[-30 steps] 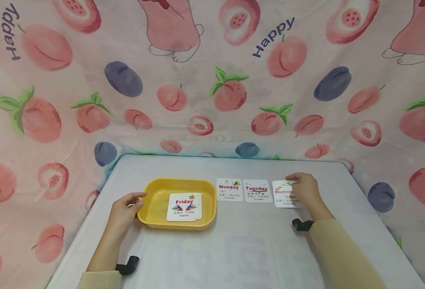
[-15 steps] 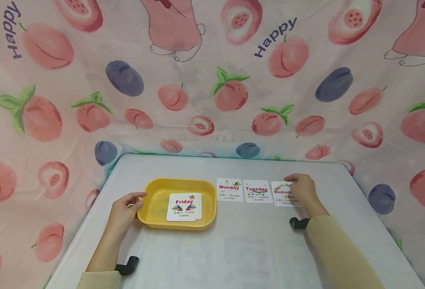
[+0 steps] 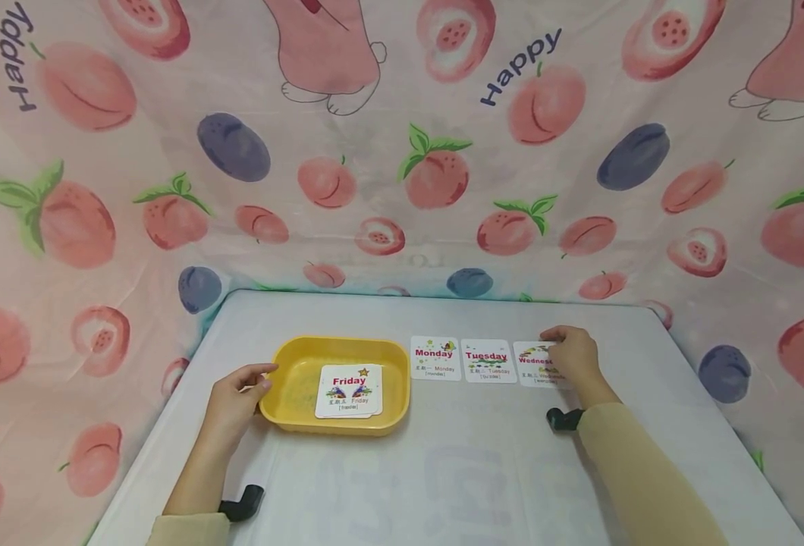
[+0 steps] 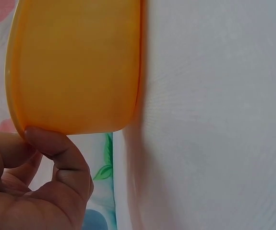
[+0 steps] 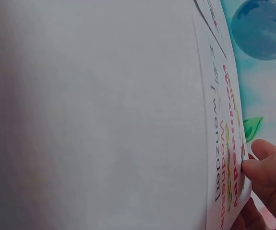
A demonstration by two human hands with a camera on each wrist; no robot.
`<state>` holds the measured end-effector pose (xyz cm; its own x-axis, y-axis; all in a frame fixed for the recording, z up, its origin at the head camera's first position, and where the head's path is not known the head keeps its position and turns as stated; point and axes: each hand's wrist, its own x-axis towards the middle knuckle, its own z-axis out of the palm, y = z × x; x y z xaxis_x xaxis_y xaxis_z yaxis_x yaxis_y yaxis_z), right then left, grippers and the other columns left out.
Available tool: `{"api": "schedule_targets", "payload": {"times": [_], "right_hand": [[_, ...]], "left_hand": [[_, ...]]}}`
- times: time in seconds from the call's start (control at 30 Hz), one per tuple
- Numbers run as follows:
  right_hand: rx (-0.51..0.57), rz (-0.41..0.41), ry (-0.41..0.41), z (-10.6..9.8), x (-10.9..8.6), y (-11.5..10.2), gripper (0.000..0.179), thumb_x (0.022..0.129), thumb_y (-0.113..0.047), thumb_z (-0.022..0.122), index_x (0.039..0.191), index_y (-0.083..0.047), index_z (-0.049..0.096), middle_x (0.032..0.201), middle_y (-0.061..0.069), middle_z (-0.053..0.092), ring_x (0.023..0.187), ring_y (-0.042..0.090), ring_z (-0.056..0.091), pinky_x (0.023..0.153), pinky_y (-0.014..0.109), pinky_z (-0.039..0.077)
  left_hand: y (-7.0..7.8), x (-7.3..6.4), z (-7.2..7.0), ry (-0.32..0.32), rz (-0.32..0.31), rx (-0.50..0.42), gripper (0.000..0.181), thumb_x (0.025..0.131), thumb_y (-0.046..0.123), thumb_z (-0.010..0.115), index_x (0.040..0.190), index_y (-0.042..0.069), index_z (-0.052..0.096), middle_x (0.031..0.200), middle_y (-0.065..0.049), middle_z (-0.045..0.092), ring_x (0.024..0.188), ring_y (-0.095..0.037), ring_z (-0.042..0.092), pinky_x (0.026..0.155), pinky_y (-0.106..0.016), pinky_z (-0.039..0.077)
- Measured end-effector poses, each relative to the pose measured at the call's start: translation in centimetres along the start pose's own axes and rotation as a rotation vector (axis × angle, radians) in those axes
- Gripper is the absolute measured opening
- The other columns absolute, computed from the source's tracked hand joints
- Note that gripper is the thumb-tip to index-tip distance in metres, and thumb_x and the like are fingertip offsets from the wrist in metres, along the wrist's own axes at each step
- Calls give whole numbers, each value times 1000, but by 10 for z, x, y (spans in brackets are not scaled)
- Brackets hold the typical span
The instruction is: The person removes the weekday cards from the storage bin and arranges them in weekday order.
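My left hand (image 3: 233, 403) grips the left end of a yellow plastic tray (image 3: 286, 418), thumb against its outer wall in the left wrist view. Inside the tray is a small stack of white cards with a Friday card (image 3: 349, 390) on top. On the table to the right, a Monday card (image 3: 434, 359) and a Tuesday card (image 3: 488, 361) lie face up in a row. My right hand (image 3: 576, 360) holds the Wednesday card (image 3: 535, 365) by its right side, covering part of it. That card lies at the row's right end, a narrow gap from Tuesday.
A white cloth covers the table (image 3: 443, 478). Behind and beside it hangs a fruit-print cloth (image 3: 388, 197). A black wrist piece sits on each forearm, the left one (image 3: 243, 503) low over the table and the right one (image 3: 563, 420) below the Wednesday card.
The Wednesday card has shifted slightly away from me and a little left with my right hand, more in line with the Tuesday card. My left hand and the tray stay in place.
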<state>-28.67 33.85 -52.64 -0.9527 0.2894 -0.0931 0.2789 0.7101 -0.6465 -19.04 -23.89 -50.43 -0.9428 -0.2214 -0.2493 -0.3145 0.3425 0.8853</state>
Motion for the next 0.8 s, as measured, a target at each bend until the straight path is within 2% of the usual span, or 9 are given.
{"api": "schedule_targets", "payload": {"times": [0.2, 0.47, 0.8], "right_hand": [[28, 9, 2, 0, -1, -1, 35, 101, -3, 54, 130, -5, 73, 139, 24, 66, 119, 37, 57, 96, 48, 46], [44, -8, -7, -4, -2, -1, 38, 103, -6, 54, 138, -5, 68, 148, 24, 61, 137, 45, 52, 115, 64, 40], [51, -1, -25, -6, 2, -12, 42, 108, -16, 54, 149, -7, 59, 157, 21, 55, 147, 48, 46, 121, 68, 36]], "left_hand": [[1, -1, 0, 4, 1, -5, 34, 109, 11, 61, 143, 10, 69, 119, -13, 53, 102, -26, 56, 73, -18, 58], [1, -1, 0, 3, -6, -3, 34, 109, 12, 61, 143, 9, 68, 121, -14, 53, 105, -27, 55, 73, -17, 57], [1, -1, 0, 1, -4, -9, 34, 109, 11, 61, 143, 9, 68, 121, -14, 53, 107, -27, 54, 73, -16, 56]]}}
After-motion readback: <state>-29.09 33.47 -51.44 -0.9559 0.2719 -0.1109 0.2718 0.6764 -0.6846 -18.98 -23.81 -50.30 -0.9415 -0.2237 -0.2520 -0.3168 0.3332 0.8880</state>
